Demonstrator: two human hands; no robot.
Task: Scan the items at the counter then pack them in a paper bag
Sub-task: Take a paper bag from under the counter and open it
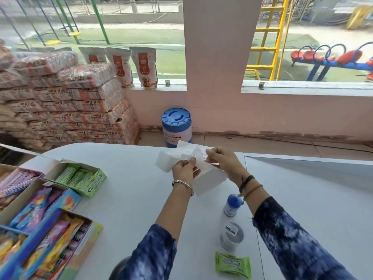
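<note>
I hold a white paper bag above the middle of the grey counter. My left hand pinches its near top edge and my right hand grips the far top edge, pulling the mouth apart. On the counter near me, under my right forearm, stand a small white bottle with a blue cap and a short white container with a grey lid. A green pack of chewing gum lies flat closest to me.
Open display boxes of green gum and colourful sweets line the counter's left side. A dark rounded object shows at the bottom edge. Beyond the counter are stacked sacks, a blue-lidded drum and windows.
</note>
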